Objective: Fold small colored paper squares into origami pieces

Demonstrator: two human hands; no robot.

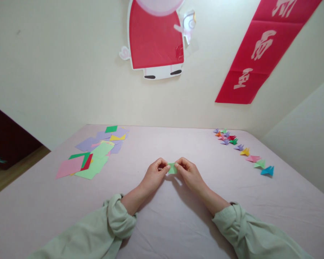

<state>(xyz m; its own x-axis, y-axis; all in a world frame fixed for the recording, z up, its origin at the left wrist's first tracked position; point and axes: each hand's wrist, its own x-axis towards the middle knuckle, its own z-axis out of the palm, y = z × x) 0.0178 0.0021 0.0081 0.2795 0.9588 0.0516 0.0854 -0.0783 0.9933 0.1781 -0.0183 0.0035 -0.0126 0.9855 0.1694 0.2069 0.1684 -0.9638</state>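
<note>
A small piece of light green paper (172, 168) is held between my two hands, a little above the cloth-covered table. My left hand (156, 174) pinches its left edge between thumb and fingers. At the opposite edge, my right hand (190, 173) has the same kind of pinch. The paper looks folded down to a small rectangle, but its layers are too small to make out. Parts of its two sides are hidden behind my thumbs.
Loose coloured paper sheets (99, 155) lie in an overlapping pile on the left of the table (156, 226). Several folded paper figures (254, 158) run in a line along the right side. Behind the table stands a wall with a cartoon cutout (156, 39) and a red banner (259, 54).
</note>
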